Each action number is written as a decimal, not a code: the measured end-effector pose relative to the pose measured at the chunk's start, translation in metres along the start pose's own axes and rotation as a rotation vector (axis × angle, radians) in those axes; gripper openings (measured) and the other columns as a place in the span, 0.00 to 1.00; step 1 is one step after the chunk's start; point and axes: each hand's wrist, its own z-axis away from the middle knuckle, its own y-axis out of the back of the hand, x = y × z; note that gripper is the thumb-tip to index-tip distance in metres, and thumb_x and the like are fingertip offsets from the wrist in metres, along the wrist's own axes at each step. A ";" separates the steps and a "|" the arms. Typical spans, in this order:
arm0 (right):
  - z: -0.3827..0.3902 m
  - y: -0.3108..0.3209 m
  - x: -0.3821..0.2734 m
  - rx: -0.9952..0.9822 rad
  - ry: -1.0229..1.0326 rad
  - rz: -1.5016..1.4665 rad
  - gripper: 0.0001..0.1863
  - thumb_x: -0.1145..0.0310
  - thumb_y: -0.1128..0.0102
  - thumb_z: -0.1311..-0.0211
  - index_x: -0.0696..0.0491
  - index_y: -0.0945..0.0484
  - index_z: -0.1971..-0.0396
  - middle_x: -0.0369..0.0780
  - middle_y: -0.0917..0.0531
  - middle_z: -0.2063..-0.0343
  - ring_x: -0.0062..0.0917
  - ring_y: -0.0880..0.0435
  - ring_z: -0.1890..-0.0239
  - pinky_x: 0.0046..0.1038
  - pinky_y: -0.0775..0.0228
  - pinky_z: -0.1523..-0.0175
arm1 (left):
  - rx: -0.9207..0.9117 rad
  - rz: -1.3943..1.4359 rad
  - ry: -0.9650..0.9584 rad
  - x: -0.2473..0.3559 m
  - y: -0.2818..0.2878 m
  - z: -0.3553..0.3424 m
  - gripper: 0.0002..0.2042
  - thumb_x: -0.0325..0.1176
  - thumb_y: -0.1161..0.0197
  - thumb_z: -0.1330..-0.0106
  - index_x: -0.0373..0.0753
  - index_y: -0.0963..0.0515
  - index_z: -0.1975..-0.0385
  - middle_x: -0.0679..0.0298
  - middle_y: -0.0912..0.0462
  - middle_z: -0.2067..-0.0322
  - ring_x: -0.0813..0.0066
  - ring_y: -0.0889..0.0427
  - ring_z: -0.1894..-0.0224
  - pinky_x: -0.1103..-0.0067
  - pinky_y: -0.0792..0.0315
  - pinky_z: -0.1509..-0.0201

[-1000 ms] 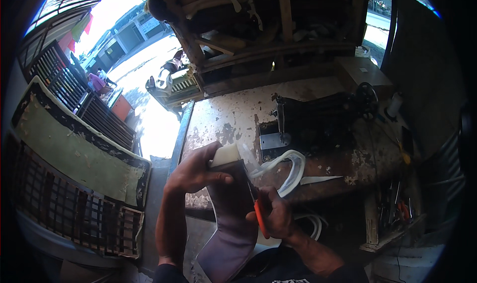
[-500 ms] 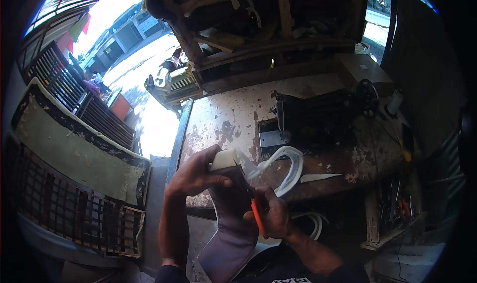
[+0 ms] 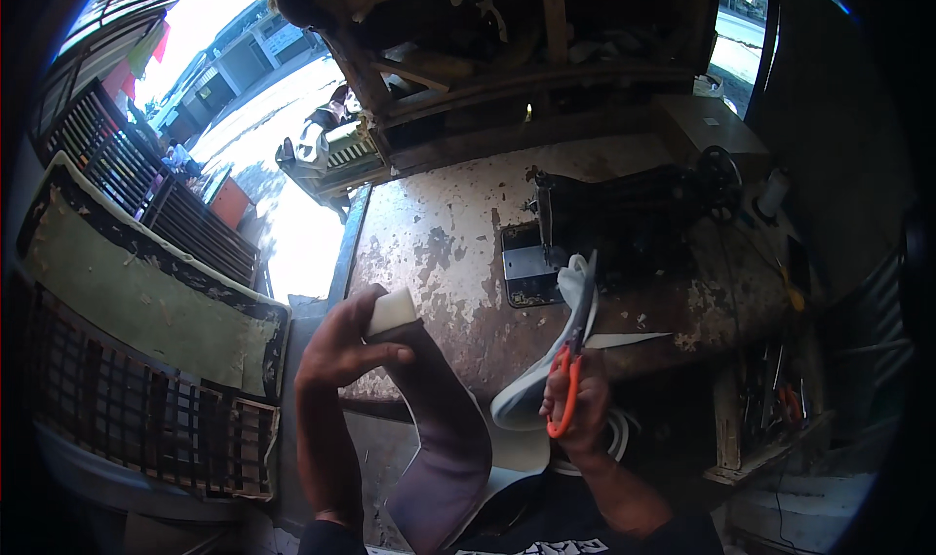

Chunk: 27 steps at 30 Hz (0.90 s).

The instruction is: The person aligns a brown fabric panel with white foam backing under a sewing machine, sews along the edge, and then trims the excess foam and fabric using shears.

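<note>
My left hand is closed on one end of a long dark purplish-brown fabric piece, its thumb pressed along the top. A cream-coloured end, perhaps backing or foam, sticks out of that grip. The fabric hangs down toward my lap, its pale underside showing along the edge. To the right, my right hand grips orange-handled scissors, blades pointing up and away. A white strip curls beside the blades, its upper end near the tips; whether my fingers pinch it too is hidden.
A black sewing machine stands on the worn, peeling table. A thin white scrap lies near its front edge. Tools sit in a wooden holder at right. An upholstered frame leans at left; a wooden frame rises behind.
The scissors have left the fabric's end and moved right and up, blades now pointing away. The white strip has shifted from its loop on the table. My left hand has moved slightly left.
</note>
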 end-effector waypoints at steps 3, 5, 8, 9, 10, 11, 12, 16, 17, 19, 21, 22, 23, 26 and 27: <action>-0.008 0.048 -0.004 0.395 0.136 0.043 0.23 0.51 0.38 0.24 0.56 0.32 0.51 0.32 0.26 0.72 0.12 0.28 0.78 0.17 0.29 0.69 | 0.256 0.093 -0.036 -0.018 0.053 0.036 0.36 0.43 0.13 0.52 0.30 0.25 0.49 0.67 0.21 0.60 0.77 0.22 0.56 0.77 0.27 0.50; -0.006 0.079 -0.015 0.486 0.164 0.389 0.22 0.53 0.36 0.25 0.55 0.31 0.51 0.34 0.24 0.69 0.14 0.25 0.72 0.19 0.26 0.65 | 0.508 -0.034 -0.102 -0.027 0.095 0.057 0.48 0.48 0.19 0.44 0.26 0.36 0.30 0.61 0.22 0.49 0.71 0.22 0.48 0.73 0.25 0.42; -0.028 0.100 -0.025 0.336 0.297 0.722 0.31 0.58 0.20 0.40 0.59 0.29 0.48 0.42 0.19 0.59 0.30 0.18 0.55 0.33 0.22 0.48 | 0.748 -0.186 -0.289 -0.021 0.162 0.070 0.33 0.56 0.35 0.27 0.32 0.27 0.36 0.71 0.23 0.62 0.84 0.24 0.59 0.81 0.26 0.56; -0.040 0.101 -0.027 0.265 0.401 0.952 0.34 0.56 0.18 0.42 0.59 0.29 0.47 0.44 0.19 0.57 0.34 0.17 0.54 0.36 0.22 0.47 | 0.738 -0.085 -0.349 -0.013 0.186 0.068 0.28 0.53 0.41 0.22 0.32 0.26 0.37 0.72 0.23 0.63 0.84 0.24 0.60 0.81 0.27 0.58; -0.055 0.097 -0.025 0.162 0.420 0.907 0.36 0.55 0.18 0.44 0.59 0.30 0.46 0.48 0.19 0.55 0.39 0.17 0.51 0.38 0.23 0.46 | 0.706 0.104 -0.393 -0.002 0.210 0.062 0.25 0.51 0.43 0.20 0.33 0.25 0.38 0.71 0.24 0.64 0.84 0.24 0.62 0.82 0.27 0.59; -0.067 0.089 -0.019 0.080 0.428 0.857 0.38 0.53 0.17 0.45 0.60 0.30 0.45 0.51 0.18 0.52 0.44 0.17 0.48 0.41 0.23 0.45 | 0.729 0.093 -0.396 0.009 0.231 0.055 0.25 0.49 0.44 0.19 0.33 0.26 0.36 0.68 0.22 0.60 0.81 0.22 0.58 0.80 0.26 0.52; -0.074 0.080 -0.010 -0.036 0.414 0.853 0.39 0.51 0.18 0.46 0.60 0.30 0.44 0.52 0.19 0.51 0.45 0.18 0.46 0.42 0.24 0.42 | 0.781 -0.062 -0.356 0.022 0.249 0.048 0.24 0.47 0.46 0.18 0.34 0.26 0.34 0.65 0.20 0.56 0.79 0.20 0.54 0.79 0.25 0.46; -0.057 0.054 0.033 -0.299 0.531 1.180 0.37 0.51 0.21 0.45 0.60 0.28 0.45 0.51 0.17 0.51 0.48 0.19 0.43 0.46 0.32 0.33 | 0.942 -0.206 -0.399 0.044 0.281 0.015 0.24 0.47 0.48 0.17 0.33 0.23 0.36 0.64 0.16 0.55 0.79 0.18 0.52 0.79 0.25 0.44; -0.043 0.059 0.038 -0.243 0.511 1.086 0.31 0.55 0.21 0.44 0.59 0.26 0.49 0.48 0.16 0.55 0.46 0.19 0.46 0.45 0.30 0.37 | 0.956 -0.173 -0.414 0.046 0.285 0.008 0.24 0.47 0.48 0.17 0.32 0.21 0.37 0.64 0.15 0.56 0.79 0.17 0.53 0.79 0.25 0.45; -0.006 0.086 0.033 -0.123 0.430 1.172 0.25 0.60 0.23 0.43 0.57 0.24 0.54 0.47 0.16 0.60 0.44 0.18 0.53 0.43 0.25 0.45 | 0.970 -0.410 -0.550 0.040 0.289 -0.005 0.25 0.42 0.55 0.15 0.38 0.34 0.25 0.59 0.25 0.32 0.72 0.26 0.31 0.73 0.34 0.26; 0.045 0.122 0.010 0.034 0.331 1.207 0.19 0.65 0.24 0.44 0.56 0.24 0.58 0.46 0.16 0.64 0.42 0.18 0.61 0.41 0.23 0.56 | 0.996 -0.287 -0.514 0.028 0.289 -0.016 0.25 0.42 0.54 0.15 0.37 0.34 0.25 0.57 0.30 0.27 0.70 0.27 0.30 0.72 0.37 0.24; 0.075 0.143 -0.009 0.023 0.269 1.227 0.19 0.64 0.24 0.43 0.56 0.24 0.59 0.45 0.16 0.69 0.41 0.17 0.68 0.40 0.23 0.63 | 0.975 -0.248 -0.537 0.020 0.286 -0.022 0.25 0.42 0.54 0.15 0.37 0.35 0.25 0.56 0.30 0.27 0.70 0.26 0.30 0.72 0.37 0.24; 0.108 0.161 -0.028 -0.013 0.072 1.210 0.18 0.65 0.24 0.40 0.56 0.24 0.60 0.44 0.17 0.73 0.41 0.15 0.70 0.40 0.22 0.64 | 0.971 -0.185 -0.562 0.013 0.282 -0.027 0.25 0.42 0.54 0.15 0.36 0.35 0.25 0.55 0.30 0.27 0.69 0.26 0.30 0.72 0.36 0.24; 0.185 0.196 -0.074 -0.157 -0.452 1.216 0.16 0.68 0.26 0.37 0.57 0.24 0.57 0.44 0.17 0.76 0.40 0.14 0.71 0.38 0.21 0.64 | 0.988 -0.125 -0.561 -0.002 0.237 -0.051 0.25 0.41 0.50 0.16 0.30 0.32 0.28 0.53 0.27 0.30 0.67 0.26 0.31 0.72 0.34 0.26; 0.199 0.199 -0.083 -0.027 -0.463 1.209 0.19 0.68 0.25 0.38 0.59 0.24 0.54 0.45 0.15 0.74 0.37 0.13 0.69 0.37 0.20 0.61 | 1.046 -0.060 -0.503 -0.001 0.211 -0.060 0.25 0.40 0.49 0.17 0.29 0.30 0.29 0.53 0.26 0.31 0.67 0.25 0.32 0.72 0.33 0.27</action>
